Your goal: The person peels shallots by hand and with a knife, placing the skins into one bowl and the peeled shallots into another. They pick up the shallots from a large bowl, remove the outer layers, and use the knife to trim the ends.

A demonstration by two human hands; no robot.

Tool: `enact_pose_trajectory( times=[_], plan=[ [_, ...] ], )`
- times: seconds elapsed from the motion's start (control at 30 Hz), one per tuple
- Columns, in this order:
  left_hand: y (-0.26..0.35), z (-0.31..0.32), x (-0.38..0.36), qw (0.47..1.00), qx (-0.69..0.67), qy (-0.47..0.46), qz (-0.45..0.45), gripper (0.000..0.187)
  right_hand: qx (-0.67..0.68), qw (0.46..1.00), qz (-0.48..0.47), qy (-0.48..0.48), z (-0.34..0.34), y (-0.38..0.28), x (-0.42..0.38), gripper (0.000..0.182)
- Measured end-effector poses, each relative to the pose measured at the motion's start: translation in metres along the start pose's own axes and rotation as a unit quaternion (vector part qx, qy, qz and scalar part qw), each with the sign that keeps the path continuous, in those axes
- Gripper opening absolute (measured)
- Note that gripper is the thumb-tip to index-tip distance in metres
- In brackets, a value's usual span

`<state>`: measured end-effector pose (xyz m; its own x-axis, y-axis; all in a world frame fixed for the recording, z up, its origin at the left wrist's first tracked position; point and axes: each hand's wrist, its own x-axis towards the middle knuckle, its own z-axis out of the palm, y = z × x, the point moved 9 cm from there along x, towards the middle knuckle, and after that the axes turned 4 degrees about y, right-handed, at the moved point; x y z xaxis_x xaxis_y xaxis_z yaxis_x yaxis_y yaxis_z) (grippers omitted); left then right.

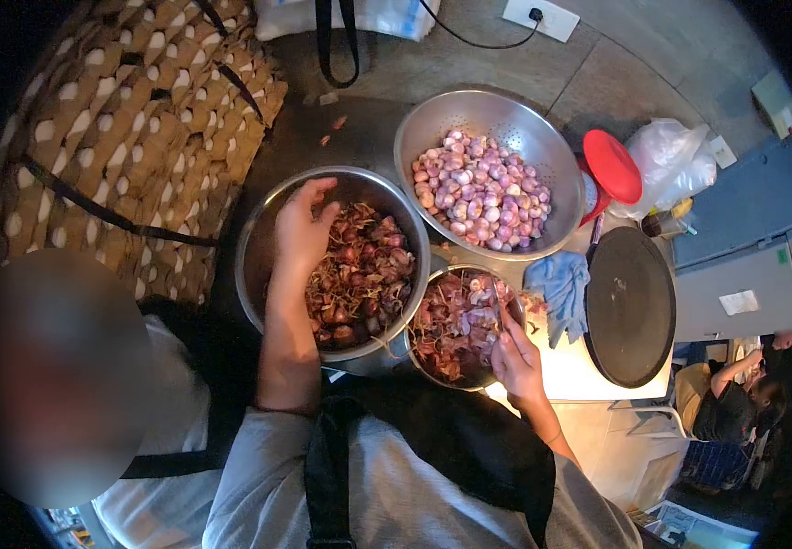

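Observation:
My left hand [303,229] is over the left side of a deep steel bowl [244,261], its fingers apart and nothing visible in them. Unpeeled reddish-brown shallots [369,274] with stringy roots fill that bowl. At the right edge of a smaller steel bowl [414,360], my right hand [517,355] is closed around a thin knife [500,313], its blade pointing up over the bowl. Loose skins [442,320] and some shallots lie in this smaller bowl. Behind both stands a large steel colander [551,146] holding peeled pinkish shallots [487,197].
Egg trays [131,137] are stacked at the left, beside another person [167,393]. To the right are a blue cloth [556,288], a dark round pan [631,306], a red lid [613,166] and plastic bags [670,160]. Another person [725,407] sits far right.

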<state>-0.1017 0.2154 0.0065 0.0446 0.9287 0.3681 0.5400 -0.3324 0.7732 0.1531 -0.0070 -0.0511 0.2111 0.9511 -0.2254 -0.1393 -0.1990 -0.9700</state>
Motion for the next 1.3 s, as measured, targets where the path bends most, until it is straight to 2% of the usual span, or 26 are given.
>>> enact_pose_trajectory(
  times=[0.3, 0.4, 0.5, 0.6, 0.77, 0.9, 1.3],
  plan=[
    [-0.004, 0.016, -0.01, 0.994, 0.067, -0.079, -0.045, 0.028, -0.002, 1.0, 0.009, 0.006, 0.001, 0.0, 0.0, 0.04],
    [0.0, 0.019, -0.01, 0.99, 0.103, -0.095, -0.016, 0.03, -0.02, 1.0, 0.0, 0.024, -0.001, 0.004, -0.001, 0.04],
    [-0.006, 0.018, -0.01, 0.989, 0.103, -0.098, -0.039, 0.031, -0.101, 0.994, -0.027, 0.04, -0.003, 0.004, 0.001, 0.041],
    [-0.01, 0.018, -0.012, 0.985, 0.124, -0.11, -0.053, 0.033, -0.26, 0.956, -0.121, 0.058, 0.0, -0.006, -0.001, 0.042],
    [-0.019, 0.023, -0.016, 0.975, 0.142, -0.153, -0.07, 0.032, -0.217, 0.969, -0.102, 0.064, 0.001, -0.006, -0.001, 0.042],
    [-0.022, 0.027, -0.018, 0.967, 0.154, -0.182, -0.093, 0.033, -0.257, 0.948, -0.173, 0.068, 0.007, -0.022, -0.002, 0.042],
    [-0.023, 0.029, -0.019, 0.959, 0.192, -0.193, -0.077, 0.031, -0.226, 0.958, -0.163, 0.059, 0.008, -0.022, -0.002, 0.042]
  ],
)
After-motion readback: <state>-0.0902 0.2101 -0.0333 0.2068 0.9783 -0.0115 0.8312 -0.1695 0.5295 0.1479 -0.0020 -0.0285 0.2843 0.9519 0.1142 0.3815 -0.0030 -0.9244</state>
